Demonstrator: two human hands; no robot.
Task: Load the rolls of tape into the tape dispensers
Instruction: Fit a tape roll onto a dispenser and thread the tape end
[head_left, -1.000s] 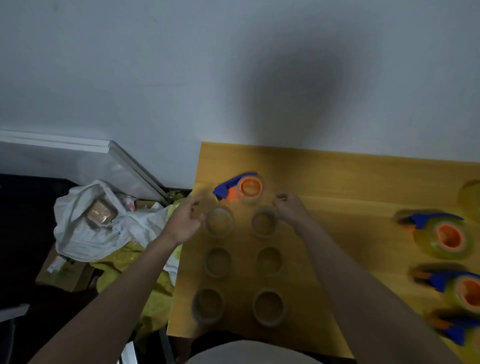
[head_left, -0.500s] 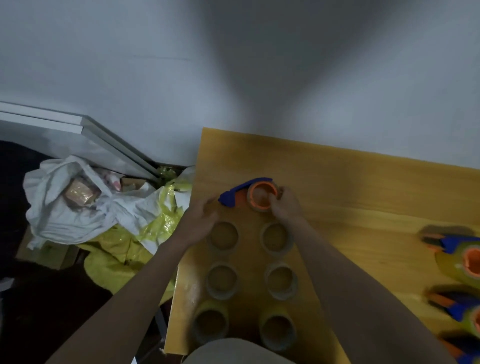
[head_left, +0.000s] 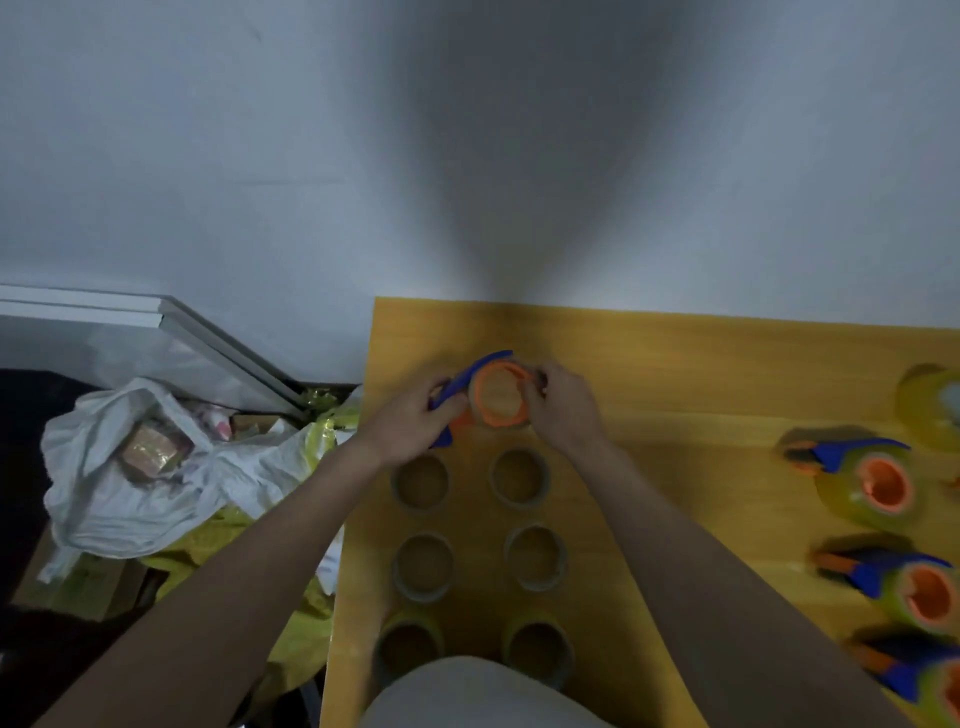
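Both hands grip the empty dispenser (head_left: 485, 397) at the tabletop's (head_left: 675, 374) far edge: left hand (head_left: 415, 421) curled round its blue handle, right hand (head_left: 563, 408) pinching the orange hub; the six rolls, nearest roll (head_left: 517, 477), lie just toward the person.

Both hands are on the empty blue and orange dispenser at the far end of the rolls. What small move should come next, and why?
Probably keep the left hand gripping the dispenser by its blue handle and free the right hand to pick up the nearest tape roll. The orange hub looks bare, and six rolls lie flat on the table just below it.
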